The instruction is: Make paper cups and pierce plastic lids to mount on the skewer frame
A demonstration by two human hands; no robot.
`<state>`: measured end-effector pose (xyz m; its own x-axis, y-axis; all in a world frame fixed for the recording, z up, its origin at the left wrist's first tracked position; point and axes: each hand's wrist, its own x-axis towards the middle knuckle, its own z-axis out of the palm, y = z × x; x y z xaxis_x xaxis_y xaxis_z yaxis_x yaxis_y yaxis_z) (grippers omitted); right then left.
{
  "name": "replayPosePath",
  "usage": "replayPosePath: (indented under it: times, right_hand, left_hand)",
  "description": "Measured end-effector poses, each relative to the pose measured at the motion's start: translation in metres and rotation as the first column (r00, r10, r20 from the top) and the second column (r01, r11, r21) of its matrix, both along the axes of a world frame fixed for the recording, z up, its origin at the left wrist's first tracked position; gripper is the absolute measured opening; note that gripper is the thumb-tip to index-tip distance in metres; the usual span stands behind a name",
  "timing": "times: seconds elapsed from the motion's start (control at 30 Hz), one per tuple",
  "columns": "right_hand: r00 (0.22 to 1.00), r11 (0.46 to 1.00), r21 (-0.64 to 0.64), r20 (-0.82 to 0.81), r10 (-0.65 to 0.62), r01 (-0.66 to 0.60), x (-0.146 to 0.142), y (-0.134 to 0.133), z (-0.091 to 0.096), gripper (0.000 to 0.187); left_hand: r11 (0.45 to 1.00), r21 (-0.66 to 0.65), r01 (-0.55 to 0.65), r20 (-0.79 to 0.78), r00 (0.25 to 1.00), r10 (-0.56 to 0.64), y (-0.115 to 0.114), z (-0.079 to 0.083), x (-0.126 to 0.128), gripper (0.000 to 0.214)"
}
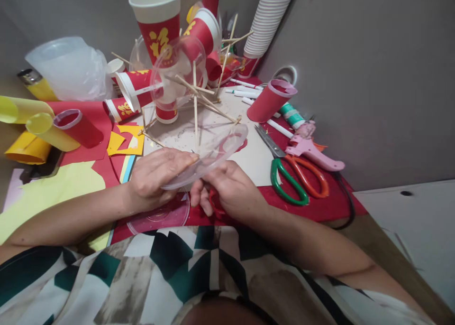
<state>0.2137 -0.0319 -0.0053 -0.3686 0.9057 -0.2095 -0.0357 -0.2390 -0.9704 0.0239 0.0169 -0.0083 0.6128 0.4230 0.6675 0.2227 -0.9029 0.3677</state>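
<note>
My left hand grips a clear plastic lid by its near edge, holding it tilted above the table. My right hand is closed under the lid, pinching a small red piece that I cannot make out. Just beyond the lid stands a model of red paper cups and clear lids joined by thin wooden skewers. A second clear lid lies flat on the table below my left wrist.
Green- and orange-handled scissors and a pink glue gun lie at the right. A red paper roll, marker pens and a stack of white cups sit behind. Yellow and red paper rolls, paper sheets and a plastic bag lie left.
</note>
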Motion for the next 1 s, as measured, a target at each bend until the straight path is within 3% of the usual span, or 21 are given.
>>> replayPosePath:
  times: [0.07, 0.23, 0.4, 0.57, 0.67, 0.77, 0.83, 0.87, 0.93, 1.0]
  right_hand:
    - [1.0, 1.0, 0.019, 0.02, 0.014, -0.014, 0.001, 0.0, -0.001, 0.048]
    - [0.999, 1.0, 0.019, 0.022, 0.023, -0.023, 0.001, -0.001, -0.003, 0.043]
    - [0.998, 0.998, 0.007, -0.002, 0.058, -0.058, 0.002, 0.002, 0.001, 0.044]
    - [0.994, 0.993, -0.056, -0.013, 0.104, -0.105, 0.005, -0.002, 0.014, 0.049]
    - [0.993, 0.988, -0.104, 0.003, 0.119, -0.118, 0.014, -0.014, 0.022, 0.043]
    - [0.976, 0.997, 0.054, 0.213, 0.046, -0.059, 0.031, -0.024, 0.023, 0.039]
    - [0.874, 0.949, 0.316, 0.465, -0.141, -0.015, 0.048, -0.025, 0.016, 0.032]
    - [0.769, 0.914, 0.401, 0.604, -0.211, -0.064, 0.056, -0.024, 0.011, 0.032]
    - [0.461, 0.889, 0.415, 0.838, -0.291, -0.193, 0.072, -0.017, 0.001, 0.033]
    - [0.168, 0.908, 0.31, 0.948, -0.272, -0.281, 0.084, -0.01, -0.008, 0.036]
  left_hand:
    - [0.998, 0.066, -0.01, -0.004, 1.0, 0.01, 0.0, -0.004, -0.001, 0.039]
    - [0.997, 0.009, -0.07, -0.056, 0.996, 0.071, 0.003, -0.012, -0.002, 0.027]
    - [0.999, 0.032, -0.027, -0.033, 0.999, 0.028, 0.001, -0.006, 0.001, 0.027]
    - [0.94, -0.267, -0.21, 0.076, 0.968, 0.238, -0.007, 0.004, 0.006, 0.019]
    - [0.877, -0.42, -0.233, 0.173, 0.928, 0.33, -0.008, 0.004, 0.006, 0.016]
    - [0.797, -0.576, -0.184, 0.229, 0.899, 0.373, -0.006, 0.003, 0.009, 0.015]
    - [0.753, -0.647, -0.12, 0.286, 0.877, 0.385, -0.003, 0.004, 0.012, 0.014]
    - [0.726, -0.682, -0.084, 0.304, 0.871, 0.387, -0.001, 0.004, 0.014, 0.015]
    - [0.658, -0.753, -0.027, 0.302, 0.874, 0.38, 0.002, 0.004, 0.016, 0.018]
    - [0.586, -0.81, 0.009, 0.271, 0.892, 0.362, 0.004, 0.002, 0.018, 0.019]
